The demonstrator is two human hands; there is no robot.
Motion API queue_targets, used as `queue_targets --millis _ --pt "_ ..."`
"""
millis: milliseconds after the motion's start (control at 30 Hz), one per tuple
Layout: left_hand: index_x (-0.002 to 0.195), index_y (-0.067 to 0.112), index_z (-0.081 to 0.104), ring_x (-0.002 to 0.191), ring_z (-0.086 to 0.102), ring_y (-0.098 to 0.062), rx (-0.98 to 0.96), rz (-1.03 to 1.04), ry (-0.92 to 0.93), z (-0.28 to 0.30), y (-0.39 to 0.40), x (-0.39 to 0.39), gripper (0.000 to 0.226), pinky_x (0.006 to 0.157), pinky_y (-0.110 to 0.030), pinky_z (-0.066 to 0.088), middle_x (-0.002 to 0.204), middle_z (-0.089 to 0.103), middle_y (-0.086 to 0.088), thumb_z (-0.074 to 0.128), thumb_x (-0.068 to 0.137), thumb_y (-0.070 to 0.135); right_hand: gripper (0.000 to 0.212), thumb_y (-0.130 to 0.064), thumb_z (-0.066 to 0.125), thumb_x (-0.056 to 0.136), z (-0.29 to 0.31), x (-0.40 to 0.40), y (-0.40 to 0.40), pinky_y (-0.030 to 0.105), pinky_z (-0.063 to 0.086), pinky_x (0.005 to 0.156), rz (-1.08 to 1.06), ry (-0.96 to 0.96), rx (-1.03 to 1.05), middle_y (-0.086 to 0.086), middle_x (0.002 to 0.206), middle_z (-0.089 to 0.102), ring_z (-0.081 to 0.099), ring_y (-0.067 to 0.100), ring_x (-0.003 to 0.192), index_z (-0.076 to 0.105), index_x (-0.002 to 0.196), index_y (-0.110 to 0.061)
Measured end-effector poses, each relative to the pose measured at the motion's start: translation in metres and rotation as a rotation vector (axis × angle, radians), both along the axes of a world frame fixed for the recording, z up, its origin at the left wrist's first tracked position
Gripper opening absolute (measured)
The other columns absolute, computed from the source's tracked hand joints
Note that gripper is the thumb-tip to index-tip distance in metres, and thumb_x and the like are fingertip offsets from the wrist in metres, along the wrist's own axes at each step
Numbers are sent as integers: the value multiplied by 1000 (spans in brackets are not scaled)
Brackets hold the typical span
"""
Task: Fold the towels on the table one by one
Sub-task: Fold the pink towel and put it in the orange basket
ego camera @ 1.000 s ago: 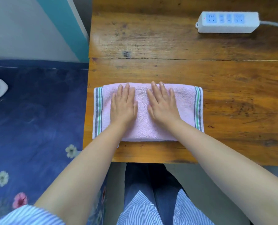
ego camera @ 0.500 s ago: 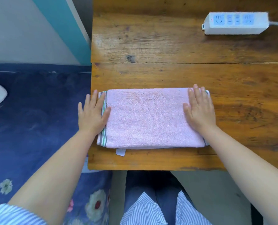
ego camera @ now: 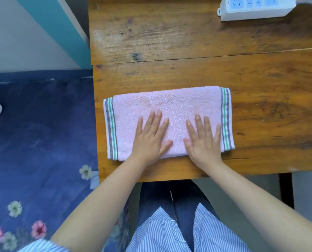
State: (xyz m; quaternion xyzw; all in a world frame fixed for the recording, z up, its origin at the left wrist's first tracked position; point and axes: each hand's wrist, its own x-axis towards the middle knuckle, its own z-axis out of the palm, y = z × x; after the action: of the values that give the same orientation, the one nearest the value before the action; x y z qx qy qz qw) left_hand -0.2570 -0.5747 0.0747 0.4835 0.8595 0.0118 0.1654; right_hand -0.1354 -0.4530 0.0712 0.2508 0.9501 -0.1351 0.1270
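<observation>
Head view: both palms flat on the folded pink towel

Your left hand (ego camera: 149, 138) and right hand (ego camera: 203, 140) lie palm-down on the near half of the pink towel (ego camera: 169, 106), fingers spread and straight, each grip open and pinching nothing. A strip of bare terry shows between your two thumbs.

The towel is a folded, long rectangle of nubby pink terry, lying near the front-left corner of the wooden tabletop (ego camera: 260, 88). Outside your left hand its short end carries grey and green woven stripes and stops just short of the tabletop's left edge. Outside your right hand the other striped end sits a little askew, with a lower layer peeking out at the near corner. Beneath your wrists the towel's long side runs close to the tabletop's front edge.

Beyond your fingertips the worn, scratched planks are bare up to a seam between boards; to the right of your right hand the wood is open too. A white power strip (ego camera: 257, 8) lies well beyond, at the far right. Left of the tabletop is a dark blue floral bed (ego camera: 38, 133).
</observation>
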Motion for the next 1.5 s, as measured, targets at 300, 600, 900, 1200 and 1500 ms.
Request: queue_targets --millis 300,600,900,1200,1500 --pt "144 19 17 143 2 -27 27 58 -101 -18 -4 6 73 110 -38 -14 154 8 -7 44 87 55 64 -38 28 90 7 22 34 50 8 112 -413 31 -67 18 152 15 15 35 140 17 144 -7" --pt "146 18 15 138 -15 -17 -58 145 -24 -20 13 11 72 108 -43 -19 156 3 -8 33 89 58 75 -32 57 86 19 5 45 43 31 101 -749 -84 -203 18 132 46 38 34 125 16 143 -6" --pt "147 22 8 138 -17 -14 -91 160 11 -24 21 14 85 105 -41 -23 156 -2 -6 2 75 66 21 -11 57 72 29 -1 70 36 35 80 -999 44 -522 7 80 55 50 29 86 45 56 -16" --pt "147 22 10 144 -9 -19 1 298 -158 -20 65 14 68 111 -47 -14 157 -4 -4 37 91 49 13 -9 60 81 89 -16 98 25 20 56 -546 240 -411 7 82 58 50 25 79 61 89 1" --pt "110 -5 60 112 52 -30 508 693 -304 24 -10 -25 26 92 -26 32 117 60 -19 45 92 6 8 -3 60 79 115 -69 13 13 34 59 -220 292 -630 3 80 60 49 13 67 62 86 -4"
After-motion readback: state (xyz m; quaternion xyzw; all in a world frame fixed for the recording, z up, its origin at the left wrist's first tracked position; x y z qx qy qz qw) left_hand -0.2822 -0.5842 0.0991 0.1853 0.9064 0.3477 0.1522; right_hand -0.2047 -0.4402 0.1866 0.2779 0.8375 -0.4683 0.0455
